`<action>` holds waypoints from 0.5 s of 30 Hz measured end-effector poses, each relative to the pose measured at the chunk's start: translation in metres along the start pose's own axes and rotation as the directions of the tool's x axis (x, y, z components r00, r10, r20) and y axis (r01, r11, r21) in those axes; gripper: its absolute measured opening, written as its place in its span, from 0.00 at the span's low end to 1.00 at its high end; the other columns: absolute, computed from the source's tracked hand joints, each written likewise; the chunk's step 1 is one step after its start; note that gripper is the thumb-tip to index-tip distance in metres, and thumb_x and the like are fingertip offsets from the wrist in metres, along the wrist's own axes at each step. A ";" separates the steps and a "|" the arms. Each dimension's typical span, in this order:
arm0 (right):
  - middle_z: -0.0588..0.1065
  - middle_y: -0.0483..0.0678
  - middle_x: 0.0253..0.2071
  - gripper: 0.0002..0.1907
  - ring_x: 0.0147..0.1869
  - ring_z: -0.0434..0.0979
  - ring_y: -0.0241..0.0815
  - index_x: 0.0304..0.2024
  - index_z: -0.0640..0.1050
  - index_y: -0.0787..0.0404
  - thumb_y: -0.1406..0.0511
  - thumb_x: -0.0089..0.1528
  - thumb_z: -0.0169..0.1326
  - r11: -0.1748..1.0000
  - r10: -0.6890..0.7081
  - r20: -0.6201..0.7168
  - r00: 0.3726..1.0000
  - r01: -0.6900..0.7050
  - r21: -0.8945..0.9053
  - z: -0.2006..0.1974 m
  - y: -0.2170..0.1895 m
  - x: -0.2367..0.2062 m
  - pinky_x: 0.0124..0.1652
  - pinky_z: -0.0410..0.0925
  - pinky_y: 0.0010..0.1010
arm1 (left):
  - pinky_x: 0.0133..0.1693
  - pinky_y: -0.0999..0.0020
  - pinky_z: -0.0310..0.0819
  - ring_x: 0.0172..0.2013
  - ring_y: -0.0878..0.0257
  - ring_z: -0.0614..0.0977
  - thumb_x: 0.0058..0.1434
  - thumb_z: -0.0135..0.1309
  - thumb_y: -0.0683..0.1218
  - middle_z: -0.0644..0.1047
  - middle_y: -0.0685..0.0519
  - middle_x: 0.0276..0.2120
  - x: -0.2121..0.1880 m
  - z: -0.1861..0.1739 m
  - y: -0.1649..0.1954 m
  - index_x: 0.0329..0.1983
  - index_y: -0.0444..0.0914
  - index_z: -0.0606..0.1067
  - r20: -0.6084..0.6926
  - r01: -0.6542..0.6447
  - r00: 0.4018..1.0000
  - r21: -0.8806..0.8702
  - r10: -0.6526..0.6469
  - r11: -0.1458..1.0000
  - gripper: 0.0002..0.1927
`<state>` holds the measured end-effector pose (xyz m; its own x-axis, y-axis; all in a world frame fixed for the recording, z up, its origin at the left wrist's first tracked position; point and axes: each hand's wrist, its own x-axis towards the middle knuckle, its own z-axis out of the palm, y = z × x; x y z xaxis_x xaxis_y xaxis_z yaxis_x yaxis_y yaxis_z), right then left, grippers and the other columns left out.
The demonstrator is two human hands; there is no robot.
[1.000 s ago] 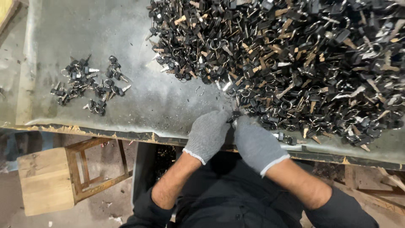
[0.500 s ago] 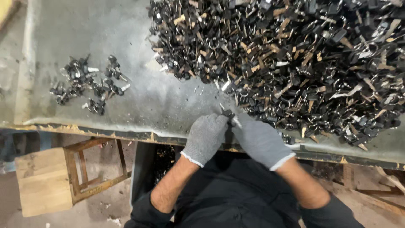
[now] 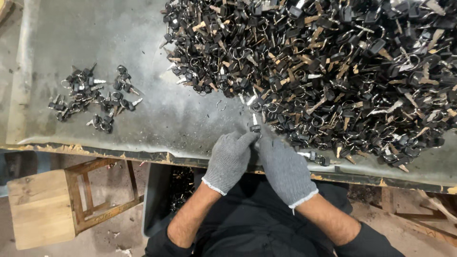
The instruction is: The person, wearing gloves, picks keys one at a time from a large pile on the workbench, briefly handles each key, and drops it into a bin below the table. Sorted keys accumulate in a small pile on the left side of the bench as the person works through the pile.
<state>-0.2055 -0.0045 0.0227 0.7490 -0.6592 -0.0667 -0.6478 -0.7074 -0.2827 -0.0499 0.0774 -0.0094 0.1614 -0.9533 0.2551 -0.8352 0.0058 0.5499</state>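
A big heap of keys (image 3: 333, 71) is lying on the right part of the table (image 3: 119, 38); a small cluster of keys (image 3: 93, 97) is lying well apart on the left; both hands are meeting at the heap's near edge, left hand (image 3: 231, 159) beside right hand (image 3: 283, 166), pinching one key (image 3: 255, 126); a stool (image 3: 62, 200) is standing below the table's near left edge.

Both the left hand (image 3: 229, 159) and the right hand (image 3: 284, 167) wear grey knitted cloth gloves, matt and nubbly. The key (image 3: 255, 124) between them has a bright metal blade and a black plastic head. The big pile (image 3: 333, 66) mixes glossy black plastic, shiny metal rings and brassy blades. The table (image 3: 119, 43) is dull, scuffed grey sheet; the stool (image 3: 43, 207) is bare, rough wood.
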 end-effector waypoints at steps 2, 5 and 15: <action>0.73 0.66 0.54 0.30 0.41 0.83 0.59 0.63 0.66 0.72 0.63 0.61 0.54 0.990 -0.017 0.069 0.997 0.007 0.139 0.000 0.003 0.009 0.35 0.76 0.45 | 0.43 0.53 0.73 0.36 0.50 0.80 0.56 0.54 0.37 0.77 0.49 0.32 0.000 -0.003 0.000 0.53 0.40 0.75 -0.051 -0.060 0.997 -0.039 0.058 0.997 0.20; 0.72 0.67 0.55 0.22 0.42 0.83 0.59 0.58 0.68 0.68 0.60 0.67 0.51 0.957 -0.009 0.288 0.958 -0.075 0.279 -0.001 0.010 0.019 0.41 0.75 0.45 | 0.38 0.53 0.73 0.34 0.50 0.80 0.56 0.57 0.40 0.78 0.51 0.30 0.000 -0.007 0.003 0.54 0.35 0.74 -0.086 0.063 0.993 -0.132 -0.075 0.989 0.21; 0.76 0.64 0.49 0.22 0.42 0.83 0.57 0.56 0.68 0.67 0.65 0.61 0.51 0.997 -0.080 0.024 0.997 0.080 -0.022 0.005 0.008 -0.016 0.30 0.77 0.41 | 0.34 0.51 0.71 0.30 0.48 0.79 0.57 0.62 0.46 0.76 0.48 0.27 -0.005 0.000 0.005 0.30 0.40 0.75 -0.109 0.123 0.987 0.047 -0.117 0.991 0.07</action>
<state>-0.2220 0.0022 0.0166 0.8013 -0.5945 -0.0672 -0.5886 -0.7633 -0.2664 -0.0547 0.0820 -0.0077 0.3144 -0.9088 0.2743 -0.8331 -0.1256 0.5387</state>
